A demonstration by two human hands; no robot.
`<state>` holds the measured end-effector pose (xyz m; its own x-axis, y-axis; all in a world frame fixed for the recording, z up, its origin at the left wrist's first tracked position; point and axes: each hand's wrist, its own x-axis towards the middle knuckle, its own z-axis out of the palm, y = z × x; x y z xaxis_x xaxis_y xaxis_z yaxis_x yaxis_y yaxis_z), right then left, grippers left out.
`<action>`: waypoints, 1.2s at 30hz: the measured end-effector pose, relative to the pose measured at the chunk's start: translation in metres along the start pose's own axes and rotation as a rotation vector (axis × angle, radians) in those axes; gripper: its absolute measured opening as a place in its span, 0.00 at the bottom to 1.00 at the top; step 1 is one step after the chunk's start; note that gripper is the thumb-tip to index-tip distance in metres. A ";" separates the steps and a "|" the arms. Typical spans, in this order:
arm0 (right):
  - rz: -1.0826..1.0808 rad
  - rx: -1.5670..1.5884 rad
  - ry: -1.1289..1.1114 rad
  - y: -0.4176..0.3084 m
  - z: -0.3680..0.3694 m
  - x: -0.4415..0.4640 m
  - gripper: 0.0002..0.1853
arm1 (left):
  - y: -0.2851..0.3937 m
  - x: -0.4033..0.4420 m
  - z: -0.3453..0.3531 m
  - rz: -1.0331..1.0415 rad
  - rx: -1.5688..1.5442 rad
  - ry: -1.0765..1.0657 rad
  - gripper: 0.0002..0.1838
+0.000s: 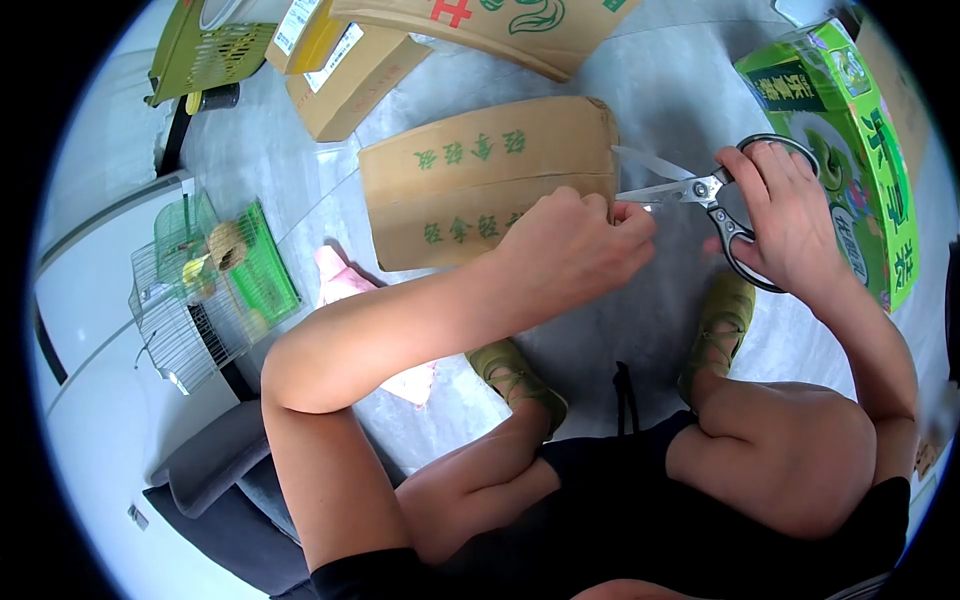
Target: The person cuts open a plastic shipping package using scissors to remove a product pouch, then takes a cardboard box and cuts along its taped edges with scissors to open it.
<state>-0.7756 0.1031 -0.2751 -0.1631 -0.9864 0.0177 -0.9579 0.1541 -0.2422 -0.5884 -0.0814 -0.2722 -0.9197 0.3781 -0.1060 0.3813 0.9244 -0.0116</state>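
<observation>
A brown cardboard box (475,175) with green printed characters lies on the floor in front of me. My left hand (585,240) is at its near right corner, fingers curled and pinched at the edge; what they hold is too small to make out. To the right, my right hand (780,215) grips metal scissors (700,189) with dark handles. The blades are spread apart and point left toward the box's right edge, one close to my left fingers.
More cardboard boxes (360,80) stand behind, beside a green basket (215,60). A green printed carton (850,160) is at the right. On the left are a wire birdcage (190,310) and a dark seat (225,500). Pink cloth (340,280) lies near my left foot.
</observation>
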 end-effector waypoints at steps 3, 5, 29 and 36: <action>-0.017 0.009 -0.014 0.002 -0.001 0.003 0.38 | -0.001 -0.001 0.000 0.016 0.007 -0.001 0.06; -0.049 -0.005 -0.015 0.007 0.001 0.003 0.36 | -0.002 -0.001 0.001 0.020 0.006 -0.005 0.06; 0.098 0.994 -1.011 0.031 0.007 0.048 0.42 | 0.029 -0.011 0.005 -0.046 0.220 -0.052 0.06; 0.123 1.169 -1.102 0.017 0.004 0.075 0.43 | 0.029 -0.014 0.012 -0.057 0.232 0.001 0.08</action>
<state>-0.8027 0.0309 -0.2819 0.5137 -0.6096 -0.6037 -0.1727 0.6158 -0.7687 -0.5632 -0.0609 -0.2828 -0.9405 0.3254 -0.0979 0.3397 0.9078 -0.2458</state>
